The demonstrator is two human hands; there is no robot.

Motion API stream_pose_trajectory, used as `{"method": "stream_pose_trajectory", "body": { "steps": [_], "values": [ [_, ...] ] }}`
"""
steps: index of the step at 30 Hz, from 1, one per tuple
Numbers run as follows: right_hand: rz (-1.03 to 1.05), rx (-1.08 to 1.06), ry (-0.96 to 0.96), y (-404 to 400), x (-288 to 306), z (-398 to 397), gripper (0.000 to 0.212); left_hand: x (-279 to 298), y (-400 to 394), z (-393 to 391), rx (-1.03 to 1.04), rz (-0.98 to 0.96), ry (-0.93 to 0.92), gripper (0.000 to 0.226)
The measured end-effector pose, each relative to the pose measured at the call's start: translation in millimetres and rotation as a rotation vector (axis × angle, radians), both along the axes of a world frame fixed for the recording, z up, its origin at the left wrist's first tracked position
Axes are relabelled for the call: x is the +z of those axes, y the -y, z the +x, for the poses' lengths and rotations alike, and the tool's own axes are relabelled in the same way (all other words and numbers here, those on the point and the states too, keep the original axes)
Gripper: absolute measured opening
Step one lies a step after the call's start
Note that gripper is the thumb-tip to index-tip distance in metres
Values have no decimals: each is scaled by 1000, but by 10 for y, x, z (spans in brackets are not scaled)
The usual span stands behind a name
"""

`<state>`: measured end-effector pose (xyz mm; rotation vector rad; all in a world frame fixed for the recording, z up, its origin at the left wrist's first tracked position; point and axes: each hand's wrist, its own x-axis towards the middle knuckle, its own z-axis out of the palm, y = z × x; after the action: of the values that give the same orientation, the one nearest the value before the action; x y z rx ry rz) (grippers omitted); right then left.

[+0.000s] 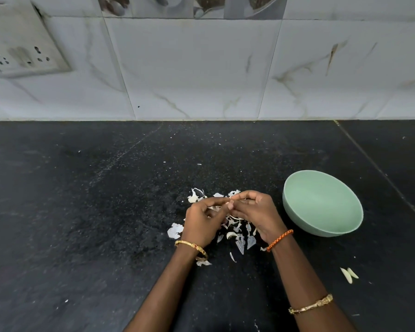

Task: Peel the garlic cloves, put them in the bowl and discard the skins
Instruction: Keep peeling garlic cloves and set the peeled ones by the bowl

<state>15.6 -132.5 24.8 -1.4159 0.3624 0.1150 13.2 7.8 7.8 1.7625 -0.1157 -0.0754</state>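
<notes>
Both hands meet over the pile of skins [235,227] so scraps fall there. The left hand [203,222] and right hand [256,212] pinch what seems a garlic clove [229,199]. The bowl [321,202] waits just beside.

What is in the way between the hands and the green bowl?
Nothing visible. The left hand and right hand pinch something small together, likely a garlic clove. The bowl sits just right of them, open side up, with only bare counter between.
</notes>
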Motion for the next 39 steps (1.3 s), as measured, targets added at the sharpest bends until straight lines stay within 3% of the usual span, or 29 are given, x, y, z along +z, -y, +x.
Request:
{"method": "stream_pose_trajectory", "body": {
  "steps": [4,9,14,21,25,30,37,39],
  "values": [
    [-37,54,18,16,-51,47,7,-8,17,40,55,-35,-60,12],
    [-82,262,89,72,-35,89,22,82,-20,202,106,-333,-365,2],
    [-130,265,167,111,-22,186,16,149,-57,402,-8,-373,-570,10],
    [-17,214,101,105,-58,276,7,260,-156,518,-156,-235,-504,7],
    [-14,193,101,80,-66,296,13,258,-118,534,-106,-191,-427,10],
    [-294,152,201,31,-141,364,14,170,30,490,32,-93,-316,17],
    [-641,149,382,61,-247,330,18,36,105,468,155,-166,-240,17],
    [-645,106,413,53,-247,337,18,18,136,475,164,-156,-231,19]
  ]
}}
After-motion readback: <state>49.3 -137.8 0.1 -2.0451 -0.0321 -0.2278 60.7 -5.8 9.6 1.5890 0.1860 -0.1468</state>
